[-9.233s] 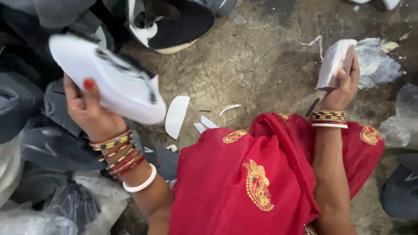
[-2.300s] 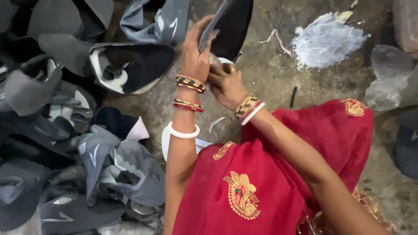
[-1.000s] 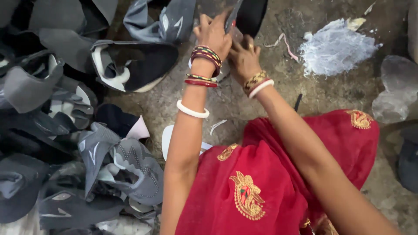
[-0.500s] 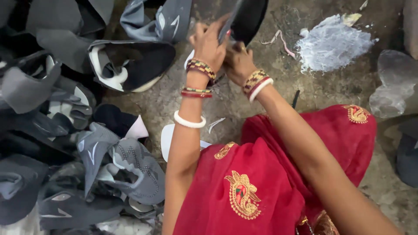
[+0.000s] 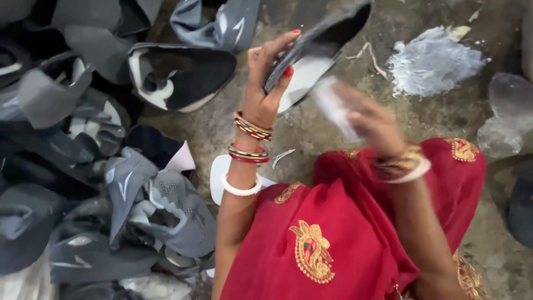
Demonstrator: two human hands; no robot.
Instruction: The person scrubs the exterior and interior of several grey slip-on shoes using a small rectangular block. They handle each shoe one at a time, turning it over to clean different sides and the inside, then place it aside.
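1. The left hand is raised above the concrete floor and holds a dark shoe upper by its edge. Its fingers are closed round the rim, thumb on the near side, so the opening faces the person and the white lining shows.
2. The right hand sits just below and right of the upper, apart from it and blurred with motion. It seems to pinch a small white piece; how tightly those fingers are closed I cannot tell.
3. Judging from this, the step in hand is work on the inside of the upper: one hand steadies it while the other handles the white piece close to the opening.
4. Any next move calls for a firm left grip, the opening kept turned toward the right hand, and the white piece lined up with the lining rather than the soft rim.
5. Around the person: a heap of grey uppers at the left, another black upper lying near the left hand, a white powdery patch at upper right, and a red garment across the lap.
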